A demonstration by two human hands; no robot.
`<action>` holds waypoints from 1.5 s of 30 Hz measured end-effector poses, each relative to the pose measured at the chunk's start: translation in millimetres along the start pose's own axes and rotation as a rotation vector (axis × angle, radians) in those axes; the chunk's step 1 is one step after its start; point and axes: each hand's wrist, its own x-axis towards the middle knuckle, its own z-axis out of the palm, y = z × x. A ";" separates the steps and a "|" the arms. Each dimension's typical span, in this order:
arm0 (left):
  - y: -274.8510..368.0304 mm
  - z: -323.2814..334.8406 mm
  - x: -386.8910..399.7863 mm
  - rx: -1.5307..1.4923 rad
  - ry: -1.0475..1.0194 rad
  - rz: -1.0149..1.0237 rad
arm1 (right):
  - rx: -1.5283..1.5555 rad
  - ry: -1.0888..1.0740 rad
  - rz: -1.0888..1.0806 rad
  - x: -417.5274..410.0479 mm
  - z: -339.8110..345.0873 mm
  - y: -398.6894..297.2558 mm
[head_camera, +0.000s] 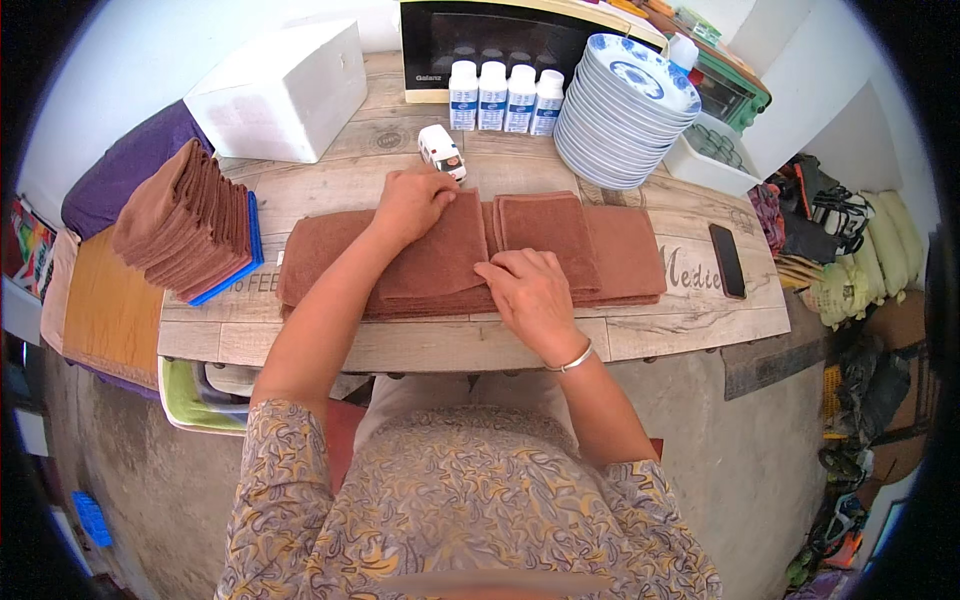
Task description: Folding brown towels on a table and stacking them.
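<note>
A brown terry towel (630, 255) lies lengthwise on a low pile of similar towels in front of me. Both of its ends are turned inward, making a left folded section (435, 259) and a right folded section (544, 232) with a narrow gap between. At the upper edge of the left section, my left hand (412, 201) grips the cloth with curled fingers. My right hand (531, 291) pinches that section's lower right corner between thumb and fingers, its wrist over the towel's near edge. A white toy van (441, 152) stands just beyond my left hand.
Folded brown towels (184, 221) are stacked on a blue board (256, 232) at the left. Behind stand a white foam box (277, 94), several white bottles (491, 96), a microwave (427, 45) and a tall plate stack (615, 127). A phone (727, 261) lies at the right.
</note>
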 end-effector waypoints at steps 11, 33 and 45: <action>27.1 17.9 20.6 0.061 0.026 0.003 | -0.026 -0.014 0.063 -8.3 -6.0 -3.4; 59.1 -13.4 -66.0 0.258 -0.149 0.278 | 0.057 0.084 0.097 -13.0 -33.2 27.8; 86.0 -2.8 -24.1 0.109 -0.293 0.263 | -0.037 -0.201 0.308 -14.4 -23.0 67.3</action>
